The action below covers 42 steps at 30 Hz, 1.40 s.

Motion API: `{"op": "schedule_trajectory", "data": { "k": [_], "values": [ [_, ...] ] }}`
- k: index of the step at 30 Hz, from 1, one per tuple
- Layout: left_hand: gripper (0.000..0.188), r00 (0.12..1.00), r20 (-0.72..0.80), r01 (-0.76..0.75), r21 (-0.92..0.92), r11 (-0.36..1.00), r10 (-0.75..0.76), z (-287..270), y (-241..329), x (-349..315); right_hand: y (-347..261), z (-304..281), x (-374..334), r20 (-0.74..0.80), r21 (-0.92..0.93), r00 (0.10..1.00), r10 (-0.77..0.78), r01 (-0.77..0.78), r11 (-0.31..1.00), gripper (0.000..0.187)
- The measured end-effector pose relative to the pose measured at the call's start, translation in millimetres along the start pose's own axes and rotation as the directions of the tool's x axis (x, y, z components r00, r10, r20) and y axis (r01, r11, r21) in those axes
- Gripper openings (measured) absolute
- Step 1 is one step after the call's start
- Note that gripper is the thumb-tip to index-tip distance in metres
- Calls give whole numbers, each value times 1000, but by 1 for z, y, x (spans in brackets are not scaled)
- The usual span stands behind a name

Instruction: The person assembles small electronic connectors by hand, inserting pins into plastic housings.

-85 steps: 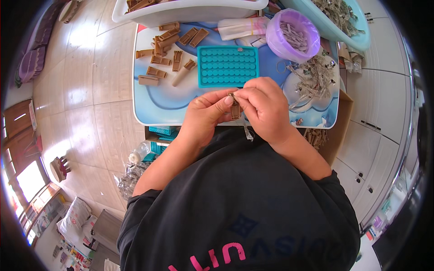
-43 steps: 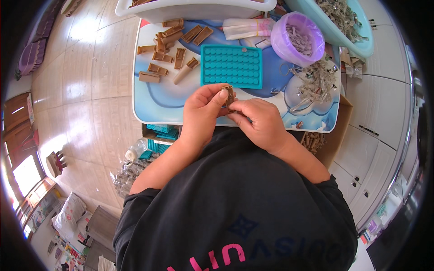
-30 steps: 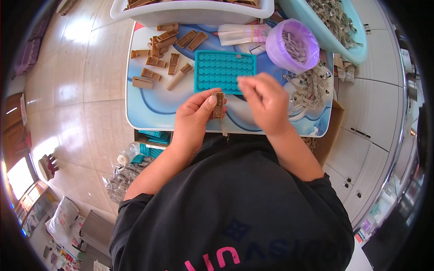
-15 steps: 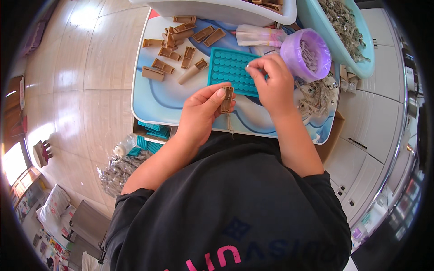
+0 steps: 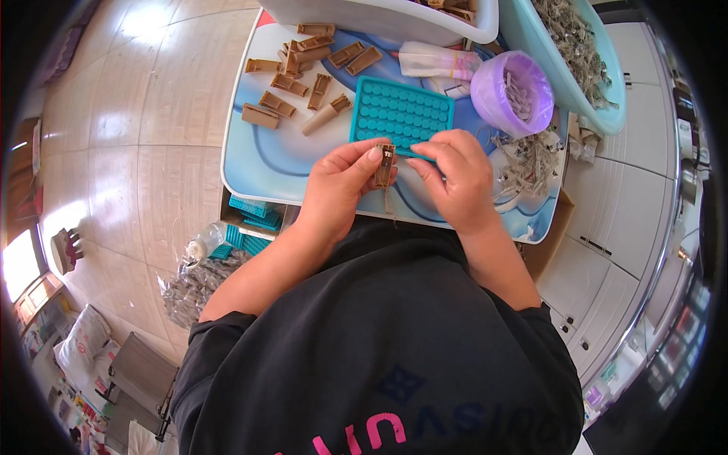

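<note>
My left hand (image 5: 337,178) is closed around a small brown plastic casing (image 5: 384,168), held upright above the near edge of the table. Inside the casing, a dark piece with light marks shows, and thin wires hang from its lower end. Just right of the casing is my right hand (image 5: 459,178), its thumb and index fingertips a little apart, with nothing visible between them. Beyond both hands lies a teal tray (image 5: 403,112) with rows of round pads; my right fingers are by its near edge.
Several brown casings (image 5: 290,83) lie on the table's left side. A purple bin (image 5: 489,98) with small pale pieces stands beside a heap of wired parts (image 5: 531,167). A white tub (image 5: 364,19) and a light-blue tub (image 5: 614,98) border the table.
My right hand has moved from over the teal tray toward me, closer to the casing. A dark, marked piece now shows in the casing; my left hand has barely moved.
</note>
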<state>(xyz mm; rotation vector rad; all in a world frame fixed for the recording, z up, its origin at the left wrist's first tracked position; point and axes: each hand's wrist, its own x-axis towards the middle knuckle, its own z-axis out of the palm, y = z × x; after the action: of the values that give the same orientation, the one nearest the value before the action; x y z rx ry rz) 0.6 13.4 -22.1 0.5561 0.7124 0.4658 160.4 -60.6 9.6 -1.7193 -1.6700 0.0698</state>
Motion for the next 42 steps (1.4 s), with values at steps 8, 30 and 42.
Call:
{"op": "schedule_trajectory", "data": {
  "k": [8, 30, 42],
  "values": [
    [28, 997, -27, 70, -15, 997, -71, -2, 7, -12, 21, -4, -12, 147, -154, 985, 89, -66, 986, 16],
    [31, 994, 110, 22, -126, 992, -8, -17, -2, -16, -79, 4, 61, 48, 311, 994, -95, 76, 947, 13],
    [31, 995, 65, -76, -34, 997, 78, -12, 2, -22, -103, 40, 75, 109, 589, 962, -250, 141, 796, 32]
  ]
}}
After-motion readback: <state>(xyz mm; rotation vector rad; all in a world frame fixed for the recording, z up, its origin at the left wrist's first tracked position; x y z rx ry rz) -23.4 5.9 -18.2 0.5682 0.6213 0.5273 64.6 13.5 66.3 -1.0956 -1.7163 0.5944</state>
